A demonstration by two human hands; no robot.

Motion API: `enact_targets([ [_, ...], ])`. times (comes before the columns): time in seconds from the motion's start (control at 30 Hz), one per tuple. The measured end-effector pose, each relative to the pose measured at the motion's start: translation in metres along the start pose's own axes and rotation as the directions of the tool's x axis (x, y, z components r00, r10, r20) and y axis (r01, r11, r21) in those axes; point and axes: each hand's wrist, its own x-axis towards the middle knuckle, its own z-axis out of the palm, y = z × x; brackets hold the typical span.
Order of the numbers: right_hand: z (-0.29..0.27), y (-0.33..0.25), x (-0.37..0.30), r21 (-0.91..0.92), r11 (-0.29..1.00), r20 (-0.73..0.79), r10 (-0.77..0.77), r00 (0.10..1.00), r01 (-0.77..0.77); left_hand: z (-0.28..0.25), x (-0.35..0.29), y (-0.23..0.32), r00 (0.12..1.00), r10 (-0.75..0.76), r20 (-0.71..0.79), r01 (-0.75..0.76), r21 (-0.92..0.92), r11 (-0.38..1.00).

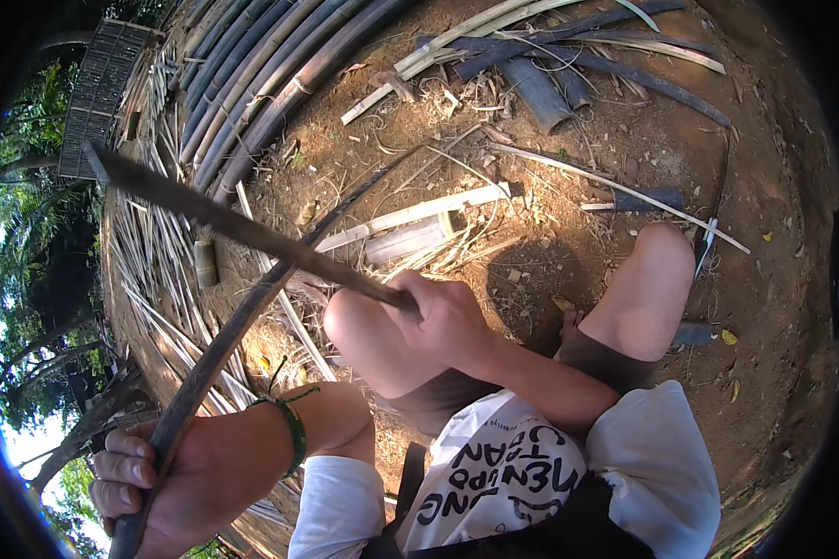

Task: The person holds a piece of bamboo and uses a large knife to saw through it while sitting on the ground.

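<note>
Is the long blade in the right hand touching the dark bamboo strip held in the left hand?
Cannot tell. In the head view the blade crosses the bamboo strip near its middle, but overlap alone does not show contact or a gap.

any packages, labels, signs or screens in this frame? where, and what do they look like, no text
No packages, signs or screens in view.
Printed shirt: lower centre, on the person's chest, white cloth with bold black lettering, partly folded.
Nearest things: left hand grips a long dark bamboo strip; right hand holds a long dark blade.
</note>
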Motion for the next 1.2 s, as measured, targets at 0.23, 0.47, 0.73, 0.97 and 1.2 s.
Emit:
enact_targets([
  [0.23,-0.007,0.001,0.008,-0.038,0.998,0.027,0.053,0.998,-0.052,-0.003,-0.009,-0.007,0.932,0.316,0.175,-0.314,0.827,0.467],
  [0.47,0.016,0.103,0.032,-0.216,0.941,-0.070,0.250,0.966,-0.259,0.026,0.002,-0.005,0.984,0.145,-0.100,-0.134,0.107,0.985],
  [0.73,0.015,0.066,0.024,-0.057,0.998,-0.021,0.030,0.999,-0.031,0.031,-0.007,-0.021,0.899,0.396,-0.189,-0.251,0.521,0.816],
  [0.97,0.024,0.163,0.067,-0.242,0.966,-0.085,0.074,0.994,-0.093,0.009,0.004,-0.024,0.979,0.176,-0.104,-0.118,0.417,0.901],
  [1.2,0.027,0.107,0.031,-0.216,0.973,-0.066,0.074,0.995,-0.087,0.023,0.015,-0.028,0.844,0.291,-0.450,0.065,0.624,0.779],
])
